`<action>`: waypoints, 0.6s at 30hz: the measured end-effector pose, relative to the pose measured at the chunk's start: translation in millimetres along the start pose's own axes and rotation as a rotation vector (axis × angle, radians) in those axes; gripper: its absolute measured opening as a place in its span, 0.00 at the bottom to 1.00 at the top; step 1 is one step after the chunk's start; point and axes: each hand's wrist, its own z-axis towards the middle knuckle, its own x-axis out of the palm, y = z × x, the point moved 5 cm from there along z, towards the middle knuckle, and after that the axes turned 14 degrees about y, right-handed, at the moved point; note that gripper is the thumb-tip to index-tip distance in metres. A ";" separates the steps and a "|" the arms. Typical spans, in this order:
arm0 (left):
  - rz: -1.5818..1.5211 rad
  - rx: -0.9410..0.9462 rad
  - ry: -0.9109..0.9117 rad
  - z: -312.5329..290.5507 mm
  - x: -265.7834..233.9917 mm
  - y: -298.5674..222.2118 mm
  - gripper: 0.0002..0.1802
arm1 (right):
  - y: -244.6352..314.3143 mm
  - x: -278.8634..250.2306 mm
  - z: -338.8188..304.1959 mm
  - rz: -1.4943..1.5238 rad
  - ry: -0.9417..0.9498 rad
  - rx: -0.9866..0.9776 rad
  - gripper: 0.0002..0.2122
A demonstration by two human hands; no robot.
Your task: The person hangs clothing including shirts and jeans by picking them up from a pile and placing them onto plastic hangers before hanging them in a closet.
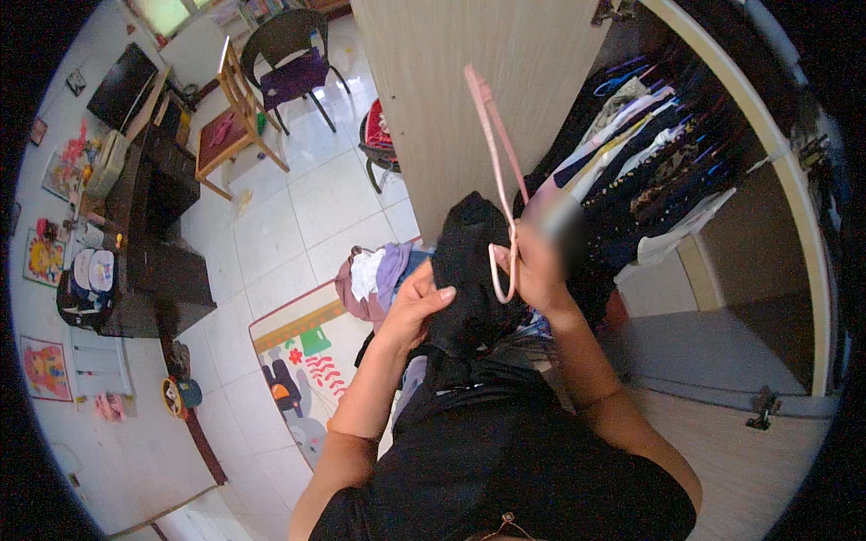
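Closest to you, your left hand is pinched shut on a black garment, thumb on top and fingers tucked into the fabric, holding it bunched right in front of your chest. Your right hand is closed around the lower end of a pink hanger, just beside the cloth, with the hanger's long thin arm pointing up and away from you. Part of that hand is blurred, so the exact finger placement is hard to read.

The garment looks soft and floppy, probably light, matte knit or cotton, so I'd guess it'll sag and slide wherever you aren't gripping it. Grab near a seam or shoulder, not mid-panel. The hanger looks like thin smooth plastic, stiff but bendy and a bit slippery, so hold it near the hook or the thicker bend.

Just past your hands there's a pile of clothes on the floor, purple, white and pinkish, lying on a colourful play mat. Ahead stands a pale wood-grain wardrobe panel, and to the right a packed rail of hanging clothes. Farther off, glossy white floor tiles, a wooden chair and a dark chair with a purple seat.
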 end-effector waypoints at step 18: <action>-0.074 0.282 -0.261 1.2 -21.0 -15.5 0.26 | 12.3 60.8 5.8 0.351 0.161 0.178 0.11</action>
